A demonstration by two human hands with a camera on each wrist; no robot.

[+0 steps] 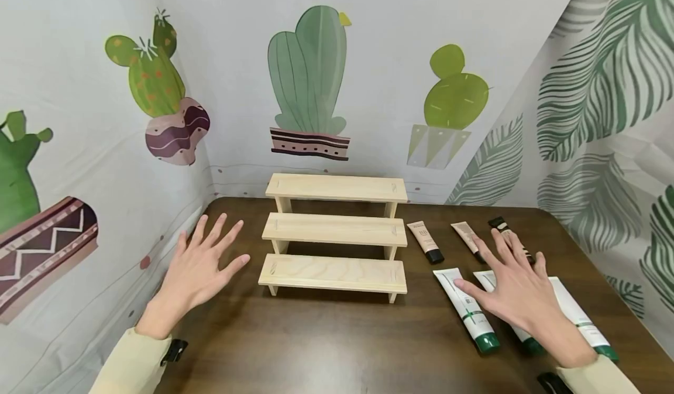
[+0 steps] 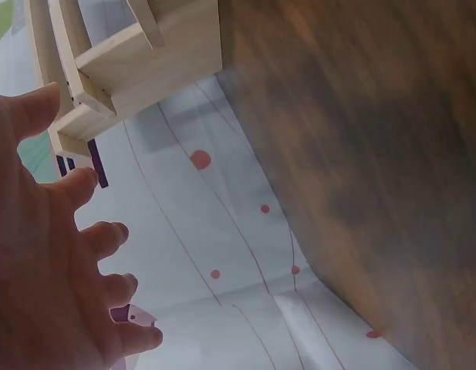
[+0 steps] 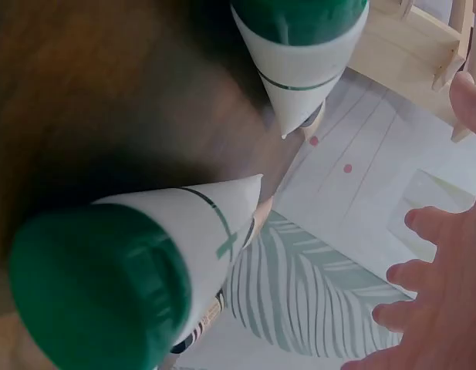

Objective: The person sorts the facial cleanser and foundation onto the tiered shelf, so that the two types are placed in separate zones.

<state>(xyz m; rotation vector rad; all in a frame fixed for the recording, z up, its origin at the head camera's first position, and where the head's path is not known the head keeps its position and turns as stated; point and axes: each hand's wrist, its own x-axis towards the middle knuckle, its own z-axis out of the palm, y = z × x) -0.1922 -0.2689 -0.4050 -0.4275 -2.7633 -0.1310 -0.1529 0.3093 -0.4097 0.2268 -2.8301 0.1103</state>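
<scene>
Shelf (image 1: pixel 334 230), head view: three wooden tiers on the far side of the brown table (image 1: pixel 316 335).
Left hand (image 1: pixel 197 271): fingers spread, left of the shelf.
Right hand (image 1: pixel 521 291): fingers spread over three white tubes (image 1: pixel 464 307); three beige tubes (image 1: pixel 425 242) lie farther back.
Thumb (image 2: pixel 37 112), left wrist view: toward the shelf, other fingers extended, empty.
Caps (image 3: pixel 99 289), right wrist view: green, on two white tubes' near ends, apart from the spread fingers.
</scene>
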